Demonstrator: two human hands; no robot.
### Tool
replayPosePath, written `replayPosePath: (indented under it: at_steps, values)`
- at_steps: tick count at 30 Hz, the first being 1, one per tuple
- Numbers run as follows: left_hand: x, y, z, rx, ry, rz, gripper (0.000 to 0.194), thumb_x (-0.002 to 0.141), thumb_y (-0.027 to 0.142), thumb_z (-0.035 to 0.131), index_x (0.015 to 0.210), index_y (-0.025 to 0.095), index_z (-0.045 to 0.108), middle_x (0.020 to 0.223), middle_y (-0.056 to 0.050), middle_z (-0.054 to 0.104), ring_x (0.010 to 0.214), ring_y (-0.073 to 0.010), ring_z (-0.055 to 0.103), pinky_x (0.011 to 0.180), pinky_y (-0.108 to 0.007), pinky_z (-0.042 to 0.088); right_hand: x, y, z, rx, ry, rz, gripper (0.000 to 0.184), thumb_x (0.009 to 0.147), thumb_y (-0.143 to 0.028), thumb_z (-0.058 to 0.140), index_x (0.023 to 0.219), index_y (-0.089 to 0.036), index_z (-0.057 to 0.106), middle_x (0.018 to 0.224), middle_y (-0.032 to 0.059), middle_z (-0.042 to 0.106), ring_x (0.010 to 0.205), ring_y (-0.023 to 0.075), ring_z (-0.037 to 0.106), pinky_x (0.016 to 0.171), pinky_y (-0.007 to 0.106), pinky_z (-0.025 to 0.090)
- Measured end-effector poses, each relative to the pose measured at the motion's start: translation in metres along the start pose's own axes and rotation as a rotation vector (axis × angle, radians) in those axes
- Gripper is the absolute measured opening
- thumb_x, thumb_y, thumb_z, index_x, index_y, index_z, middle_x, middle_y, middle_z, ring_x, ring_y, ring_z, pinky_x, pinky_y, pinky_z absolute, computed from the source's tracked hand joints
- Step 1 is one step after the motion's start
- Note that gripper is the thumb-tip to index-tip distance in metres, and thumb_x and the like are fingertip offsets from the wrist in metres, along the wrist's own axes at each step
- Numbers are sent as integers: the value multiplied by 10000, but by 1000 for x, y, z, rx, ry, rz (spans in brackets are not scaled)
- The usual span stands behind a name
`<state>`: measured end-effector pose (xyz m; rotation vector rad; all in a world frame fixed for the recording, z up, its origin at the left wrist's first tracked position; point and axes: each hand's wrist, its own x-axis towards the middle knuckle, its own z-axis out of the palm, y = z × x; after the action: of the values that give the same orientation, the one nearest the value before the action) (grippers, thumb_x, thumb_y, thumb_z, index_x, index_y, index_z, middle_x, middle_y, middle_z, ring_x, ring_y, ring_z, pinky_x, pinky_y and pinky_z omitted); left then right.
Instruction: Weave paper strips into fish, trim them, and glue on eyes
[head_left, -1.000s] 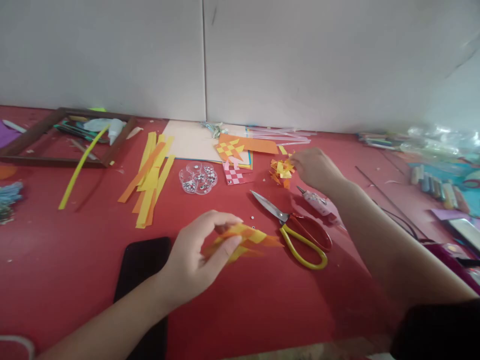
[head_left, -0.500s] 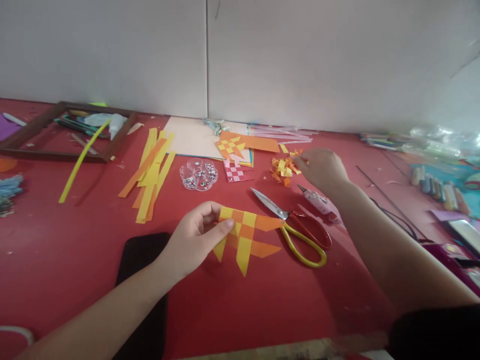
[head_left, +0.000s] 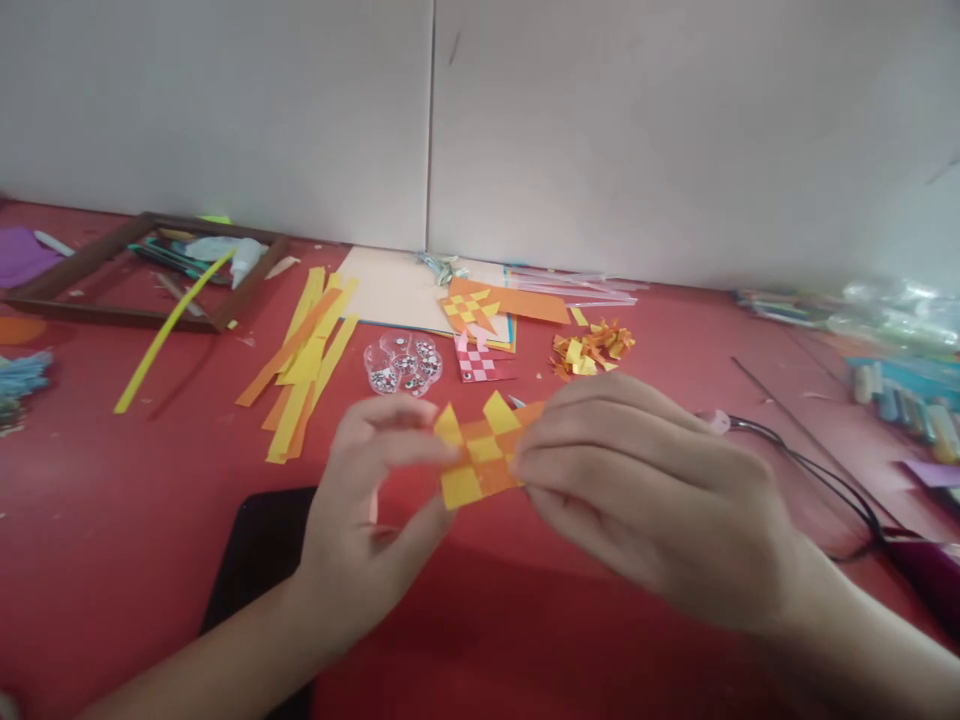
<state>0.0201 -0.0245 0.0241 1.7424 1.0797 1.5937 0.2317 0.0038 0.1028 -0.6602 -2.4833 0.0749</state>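
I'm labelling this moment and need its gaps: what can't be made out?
All in the head view:
Woven paper: right end hidden behind the right hand.
Black slab: partly hidden by the left forearm, cut off by the bottom edge.
Bits in the clear tray: too small to count.
Clear plastic: blurred, contents unclear.

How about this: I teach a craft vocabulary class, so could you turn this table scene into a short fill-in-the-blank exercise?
1. The left hand and right hand hold a woven paper piece in orange and ____.
2. The clear tray of googly eyes is shaped like a ____.
3. Of the two hands, the ____ one is closer to the dark rectangular slab.
4. The table is ____ in color.

Missing words: yellow; flower; left; red.
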Motion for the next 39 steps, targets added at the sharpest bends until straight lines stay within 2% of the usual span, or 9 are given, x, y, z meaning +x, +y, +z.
replayPosePath:
  at_steps: [2,3,6,8,14,22,27,35,39]
  values:
    - [1,1,4,-256,144,-300,349,732,170,750,1031,265,595,1055,-17,563,1015,-185,565,916,-335,488,1,6,7,-110,149,-55,171,830,-28,656,883,-190,649,892,31,707,861,176,611,791,355,536]
    - [3,2,6,-426,154,-491,312,744,235,745,1006,251,577,992,-12,572,934,-176,579,853,-323,507,1,8,11,-157,208,-78,173,815,-26,673,865,-189,650,880,32,710,859,186,616,760,357,535]
    - [11,6,8,-778,10,-940,324,778,445,709,924,180,591,875,-37,610,732,-153,584,655,-289,529,2,15,19,-240,260,-136,168,805,-36,692,827,-200,659,849,26,720,845,195,621,723,353,528]
    - [16,8,7,-837,-51,-1020,345,747,395,773,936,160,605,894,-34,633,721,-120,582,623,-234,531,1,17,24,-267,242,-153,163,813,-55,693,819,-216,667,831,14,723,821,185,618,727,347,523]
    - [18,3,3,-758,-83,-1005,295,749,196,812,876,189,546,730,57,609,677,-71,618,521,-123,476,-1,23,33,-205,239,-119,163,788,-66,625,870,-199,675,857,40,717,835,220,618,713,394,509]
    - [12,4,5,-601,-82,-805,440,734,237,846,1073,221,564,869,31,692,705,-57,597,649,-156,521,0,8,39,-75,258,90,49,836,-156,693,879,-171,713,850,54,711,794,193,637,752,378,480]
    - [10,8,6,-483,-79,-674,347,789,246,789,1052,223,566,901,13,699,758,-89,623,699,-195,528,-2,7,45,-25,227,106,85,865,-162,692,931,-174,743,864,45,724,817,177,625,743,349,481]
    - [8,9,8,-373,-121,-608,276,822,238,729,971,214,498,808,17,674,689,-94,607,621,-189,507,-2,7,35,-18,96,42,111,892,-133,628,841,-147,726,835,55,705,835,180,578,751,339,487]
    - [3,8,10,-350,-175,-679,397,802,242,745,1089,208,473,763,28,655,672,-98,611,632,-202,501,-2,7,24,-109,-132,-67,236,941,-106,527,785,-139,701,800,66,676,810,188,576,694,337,482]
